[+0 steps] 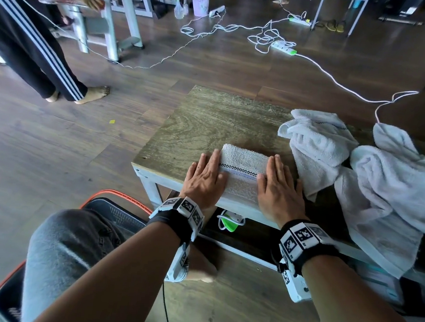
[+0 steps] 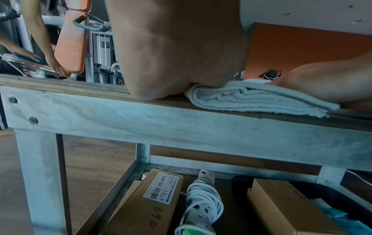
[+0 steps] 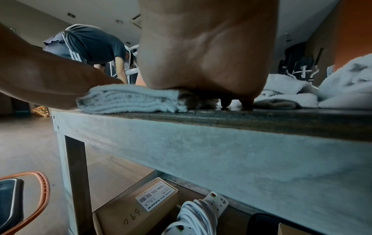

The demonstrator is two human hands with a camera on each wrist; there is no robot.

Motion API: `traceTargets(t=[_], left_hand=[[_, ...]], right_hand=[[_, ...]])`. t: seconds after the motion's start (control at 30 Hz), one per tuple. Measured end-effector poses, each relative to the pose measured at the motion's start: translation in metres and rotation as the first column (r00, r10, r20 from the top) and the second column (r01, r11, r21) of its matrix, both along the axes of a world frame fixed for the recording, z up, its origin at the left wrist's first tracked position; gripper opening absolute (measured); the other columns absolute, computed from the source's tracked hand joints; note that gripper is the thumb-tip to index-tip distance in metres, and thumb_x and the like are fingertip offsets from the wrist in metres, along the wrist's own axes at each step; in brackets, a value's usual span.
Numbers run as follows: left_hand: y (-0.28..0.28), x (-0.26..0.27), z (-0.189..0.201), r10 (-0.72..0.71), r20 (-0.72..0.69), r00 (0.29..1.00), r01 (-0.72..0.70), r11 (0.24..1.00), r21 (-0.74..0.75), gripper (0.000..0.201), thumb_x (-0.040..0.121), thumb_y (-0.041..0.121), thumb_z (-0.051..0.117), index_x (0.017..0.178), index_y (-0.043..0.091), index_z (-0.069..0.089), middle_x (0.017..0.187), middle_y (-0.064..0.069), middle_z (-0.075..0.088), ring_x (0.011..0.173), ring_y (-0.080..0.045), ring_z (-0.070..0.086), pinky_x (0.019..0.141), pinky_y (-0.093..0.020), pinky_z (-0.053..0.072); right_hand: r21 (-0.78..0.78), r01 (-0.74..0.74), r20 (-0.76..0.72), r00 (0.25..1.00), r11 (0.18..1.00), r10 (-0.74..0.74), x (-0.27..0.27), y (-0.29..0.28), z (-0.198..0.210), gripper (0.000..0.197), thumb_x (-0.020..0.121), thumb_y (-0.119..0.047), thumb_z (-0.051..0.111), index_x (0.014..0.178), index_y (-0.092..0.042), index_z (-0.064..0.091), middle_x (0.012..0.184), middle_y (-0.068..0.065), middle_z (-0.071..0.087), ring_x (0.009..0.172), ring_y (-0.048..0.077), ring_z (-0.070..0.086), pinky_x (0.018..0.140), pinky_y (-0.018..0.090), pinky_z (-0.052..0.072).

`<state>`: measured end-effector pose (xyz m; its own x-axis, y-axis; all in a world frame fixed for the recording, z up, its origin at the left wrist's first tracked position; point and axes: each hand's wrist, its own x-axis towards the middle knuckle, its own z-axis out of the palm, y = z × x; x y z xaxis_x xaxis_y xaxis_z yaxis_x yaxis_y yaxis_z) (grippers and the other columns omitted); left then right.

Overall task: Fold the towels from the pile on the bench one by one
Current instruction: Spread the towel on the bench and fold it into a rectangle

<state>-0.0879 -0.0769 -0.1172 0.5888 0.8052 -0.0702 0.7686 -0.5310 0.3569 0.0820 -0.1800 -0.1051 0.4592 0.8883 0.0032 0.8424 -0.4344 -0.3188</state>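
A small white towel (image 1: 243, 168), folded into a thick rectangle with a checked band across it, lies at the near edge of the wooden bench (image 1: 210, 119). My left hand (image 1: 206, 173) lies flat with straight fingers on the towel's left end, partly on the bench. My right hand (image 1: 277, 183) lies flat on its right end. The left wrist view shows the towel's stacked layers (image 2: 251, 100) under my palm (image 2: 181, 55). In the right wrist view the folded layers (image 3: 132, 100) sit under my right palm (image 3: 205, 52). A pile of crumpled white towels (image 1: 374, 175) covers the bench's right side.
Another person (image 1: 31, 42) stands barefoot at the far left by gym equipment. White cables and power strips (image 1: 284, 46) trail over the floor beyond the bench. Cardboard boxes (image 2: 145, 206) and a coiled extension lead (image 2: 203, 202) lie on the shelf under the bench. A stool (image 1: 114, 214) stands beside my knee.
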Motion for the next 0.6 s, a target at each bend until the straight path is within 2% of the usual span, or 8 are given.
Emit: traceTargets(t=[0.07, 0.13, 0.2, 0.27, 0.33, 0.47, 0.53, 0.6], left_hand=[[0.004, 0.000, -0.002, 0.022, -0.031, 0.999, -0.022, 1.000, -0.018, 0.082, 0.086, 0.062, 0.002, 0.155, 0.020, 0.017, 0.164, 0.000, -0.012, 0.150, -0.025, -0.011, 0.119, -0.041, -0.005], [0.002, 0.003, 0.003, 0.041, -0.002, 0.999, -0.041, 0.996, -0.076, 0.090, 0.081, 0.072, 0.000, 0.156, 0.023, 0.015, 0.164, 0.000, -0.008, 0.150, -0.023, -0.012, 0.120, -0.042, -0.007], [0.000, 0.006, 0.012, 0.088, 0.050, 0.995, -0.081, 0.987, -0.142, 0.085, 0.084, 0.075, 0.016, 0.154, 0.027, 0.017, 0.164, 0.002, -0.004, 0.150, -0.019, -0.012, 0.121, -0.044, -0.006], [0.001, 0.007, 0.017, 0.147, 0.106, 0.984, -0.128, 0.977, -0.168, 0.077, 0.084, 0.071, 0.035, 0.148, 0.028, 0.024, 0.164, 0.003, 0.006, 0.151, -0.017, -0.005, 0.121, -0.046, -0.001], [0.001, 0.009, 0.017, 0.182, 0.134, 0.974, -0.160, 0.974, -0.157, 0.073, 0.080, 0.067, 0.044, 0.140, 0.027, 0.033, 0.160, 0.003, 0.018, 0.149, -0.018, 0.006, 0.120, -0.048, 0.005], [-0.018, 0.013, 0.026, 0.290, 0.225, 0.930, -0.282, 0.957, -0.070, 0.061, 0.079, 0.051, 0.053, 0.130, 0.017, 0.050, 0.143, 0.002, 0.041, 0.139, -0.019, 0.028, 0.117, -0.043, 0.018], [-0.027, 0.010, 0.037, 0.303, 0.195, 0.933, -0.298, 0.953, -0.057, 0.052, 0.082, 0.044, 0.055, 0.121, 0.011, 0.056, 0.134, -0.004, 0.044, 0.130, -0.024, 0.036, 0.114, -0.041, 0.026], [-0.032, 0.006, 0.048, 0.287, 0.129, 0.949, -0.275, 0.956, -0.102, 0.047, 0.083, 0.042, 0.056, 0.113, 0.007, 0.060, 0.124, -0.008, 0.045, 0.120, -0.028, 0.039, 0.108, -0.043, 0.032]], right_hand=[[-0.022, 0.001, 0.001, 1.000, 1.000, 0.000, -0.002, -0.001, 0.001, 0.064, 0.104, -0.050, 0.015, 0.160, -0.023, 0.002, 0.168, -0.006, -0.004, 0.154, 0.018, 0.008, 0.123, 0.050, 0.010], [-0.053, 0.000, -0.004, 1.000, 0.999, 0.000, -0.004, -0.005, 0.003, 0.063, 0.104, -0.050, 0.014, 0.160, -0.023, 0.000, 0.168, -0.006, -0.006, 0.154, 0.018, 0.006, 0.124, 0.049, 0.010], [-0.080, -0.005, -0.014, 1.000, 0.997, 0.004, -0.004, -0.010, 0.007, 0.063, 0.104, -0.049, 0.013, 0.160, -0.024, -0.001, 0.168, -0.007, -0.007, 0.154, 0.016, 0.004, 0.124, 0.048, 0.010], [-0.102, -0.011, -0.035, 0.999, 0.995, 0.007, -0.004, -0.015, 0.011, 0.063, 0.104, -0.049, 0.013, 0.160, -0.023, -0.001, 0.168, -0.007, -0.007, 0.154, 0.015, 0.002, 0.124, 0.046, 0.009], [-0.134, -0.014, -0.055, 0.998, 0.991, 0.006, -0.006, -0.020, 0.014, 0.063, 0.103, -0.049, 0.012, 0.160, -0.023, -0.002, 0.168, -0.006, -0.008, 0.154, 0.015, 0.001, 0.124, 0.046, 0.007], [-0.245, -0.068, -0.105, 0.994, 0.967, 0.043, -0.004, -0.022, 0.025, 0.067, 0.103, -0.051, 0.014, 0.160, -0.022, -0.004, 0.167, -0.005, -0.011, 0.154, 0.018, -0.002, 0.124, 0.050, 0.006], [-0.275, -0.113, -0.156, 0.985, 0.955, 0.071, 0.001, -0.024, 0.033, 0.068, 0.104, -0.050, 0.021, 0.160, -0.020, -0.002, 0.168, -0.003, -0.010, 0.154, 0.021, -0.001, 0.124, 0.050, 0.007], [-0.238, -0.150, -0.191, 0.976, 0.960, 0.105, 0.002, -0.030, 0.042, 0.070, 0.104, -0.046, 0.030, 0.160, -0.014, 0.002, 0.168, 0.002, -0.003, 0.154, 0.023, 0.003, 0.124, 0.046, 0.010]])
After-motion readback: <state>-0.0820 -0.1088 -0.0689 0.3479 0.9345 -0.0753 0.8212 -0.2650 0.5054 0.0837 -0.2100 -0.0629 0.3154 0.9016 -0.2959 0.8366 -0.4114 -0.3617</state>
